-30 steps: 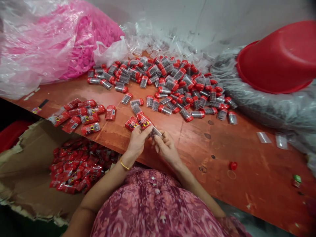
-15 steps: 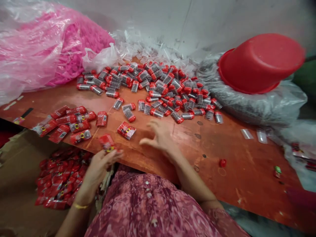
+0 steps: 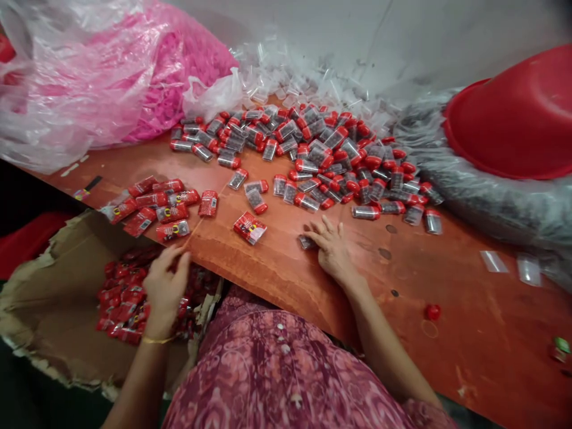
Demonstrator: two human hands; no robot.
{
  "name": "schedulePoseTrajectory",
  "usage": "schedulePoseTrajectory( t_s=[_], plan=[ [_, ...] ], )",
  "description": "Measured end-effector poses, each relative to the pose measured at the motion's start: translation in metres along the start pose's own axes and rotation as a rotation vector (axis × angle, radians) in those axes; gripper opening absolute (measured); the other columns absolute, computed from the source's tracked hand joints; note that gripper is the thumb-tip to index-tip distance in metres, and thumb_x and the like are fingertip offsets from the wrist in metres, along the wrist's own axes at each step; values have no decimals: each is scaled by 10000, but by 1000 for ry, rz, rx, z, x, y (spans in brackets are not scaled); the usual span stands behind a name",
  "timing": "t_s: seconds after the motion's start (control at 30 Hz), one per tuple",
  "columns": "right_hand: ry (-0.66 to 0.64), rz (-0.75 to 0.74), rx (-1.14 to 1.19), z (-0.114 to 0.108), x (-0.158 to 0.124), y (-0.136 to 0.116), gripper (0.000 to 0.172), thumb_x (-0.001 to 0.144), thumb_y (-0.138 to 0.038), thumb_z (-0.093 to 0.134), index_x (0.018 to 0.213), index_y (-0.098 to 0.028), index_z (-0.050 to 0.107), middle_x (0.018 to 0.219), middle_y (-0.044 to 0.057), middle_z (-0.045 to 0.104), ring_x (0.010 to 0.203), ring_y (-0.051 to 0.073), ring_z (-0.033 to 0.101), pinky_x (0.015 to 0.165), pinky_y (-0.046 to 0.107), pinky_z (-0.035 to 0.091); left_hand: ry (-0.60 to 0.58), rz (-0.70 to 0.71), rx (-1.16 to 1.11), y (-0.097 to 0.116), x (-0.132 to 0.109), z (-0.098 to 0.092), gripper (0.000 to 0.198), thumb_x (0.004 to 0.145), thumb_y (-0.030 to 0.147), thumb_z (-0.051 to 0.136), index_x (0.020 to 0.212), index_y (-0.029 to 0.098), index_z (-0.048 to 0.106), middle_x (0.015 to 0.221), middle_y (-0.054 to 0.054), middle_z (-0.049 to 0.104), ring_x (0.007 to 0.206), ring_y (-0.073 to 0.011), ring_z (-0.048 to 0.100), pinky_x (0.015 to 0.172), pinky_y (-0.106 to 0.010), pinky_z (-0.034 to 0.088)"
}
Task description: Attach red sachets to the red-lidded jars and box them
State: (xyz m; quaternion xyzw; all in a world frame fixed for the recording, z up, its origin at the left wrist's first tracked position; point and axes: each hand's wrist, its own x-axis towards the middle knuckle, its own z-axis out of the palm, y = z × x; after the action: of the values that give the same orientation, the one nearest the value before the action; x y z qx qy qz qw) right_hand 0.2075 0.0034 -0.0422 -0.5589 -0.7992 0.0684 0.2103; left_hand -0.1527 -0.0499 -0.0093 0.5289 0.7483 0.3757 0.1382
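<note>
On the side toward the red card stack (image 3: pixel 249 228), your spread right hand (image 3: pixel 334 253) touches the small case (image 3: pixel 305 242), long way unclear; your left hand (image 3: pixel 165 287), farther, looks empty.

bare left hand (image 3: pixel 165 289) now without its red printed plastic packet and over the torn brown cardboard box (image 3: pixel 49 298), bare right hand (image 3: pixel 334 253) lowered onto a small clear dark-filled container (image 3: pixel 305 242), this one now apart from the red-capped heap (image 3: pixel 313 149)

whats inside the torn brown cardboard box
Shiny red plastic-wrapped packets lie heaped inside the torn brown cardboard box. The left hand hides some; the heap covers whatever lies beneath.
</note>
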Motion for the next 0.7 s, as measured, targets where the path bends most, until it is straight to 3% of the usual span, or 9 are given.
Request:
schedulePoseTrajectory(
  t_s=[0.07, 0.13, 0.2, 0.27, 0.47, 0.6, 0.7],
  plan=[
    [59, 3, 3, -1, -1, -9, 510, 721, -2, 343, 1085, -226, 621, 1255, 84, 584, 1332, 263, 352, 1058, 628, 211, -66, 163, -24, 39, 7, 34, 235, 803, 381, 557, 917, 211, 672, 1128, -94, 671, 1125, -243, 572, 1031, -409, 345],
    [135, 17, 13, -4, 0, -18, 450, 741, -35, 374, 1072, -212, 623, 1241, 100, 589, 1308, 265, 388, 1062, 607, 235, -153, 239, 12, 69, 16, 63, 301, 748, 410, 631, 963, 205, 679, 1182, -119, 645, 1165, -284, 543, 1054, -448, 301],
    [212, 20, 40, -7, 1, -25, 367, 778, -76, 401, 1030, -207, 633, 1192, 102, 618, 1264, 260, 444, 1053, 564, 290, -219, 249, 58, 85, 25, 82, 366, 686, 428, 694, 971, 200, 686, 1199, -135, 633, 1186, -328, 518, 1039, -479, 300],
    [266, 5, 85, -10, 3, -33, 299, 806, -111, 427, 986, -209, 645, 1124, 97, 651, 1199, 251, 506, 1015, 506, 367, -275, 235, 77, 88, 31, 93, 303, 693, 415, 692, 923, 219, 705, 1141, -113, 668, 1179, -342, 520, 1013, -489, 321],
    [258, -8, 282, -11, 9, -58, 223, 826, -166, 468, 916, -215, 666, 1016, 87, 693, 1025, 233, 601, 923, 437, 441, -337, 184, 4, 79, 41, 94, 152, 772, 315, 611, 809, 244, 740, 1059, -82, 706, 1168, -315, 537, 1007, -488, 334],
    [193, 151, 529, -3, 23, -86, 195, 853, -296, 492, 909, -217, 661, 890, 66, 705, 849, 208, 618, 824, 382, 464, -297, 170, -110, 91, 37, 86, 158, 753, 313, 631, 838, 243, 745, 1161, -87, 663, 1223, -301, 496, 1069, -508, 254],
    [106, 293, 883, 4, 37, -104, 260, 855, -411, 478, 913, -219, 642, 858, 32, 687, 785, 171, 605, 761, 316, 476, -296, 185, -230, 105, 25, 81, 161, 743, 306, 645, 862, 254, 740, 1225, -78, 626, 1230, -284, 494, 1076, -506, 251]
  ],
)
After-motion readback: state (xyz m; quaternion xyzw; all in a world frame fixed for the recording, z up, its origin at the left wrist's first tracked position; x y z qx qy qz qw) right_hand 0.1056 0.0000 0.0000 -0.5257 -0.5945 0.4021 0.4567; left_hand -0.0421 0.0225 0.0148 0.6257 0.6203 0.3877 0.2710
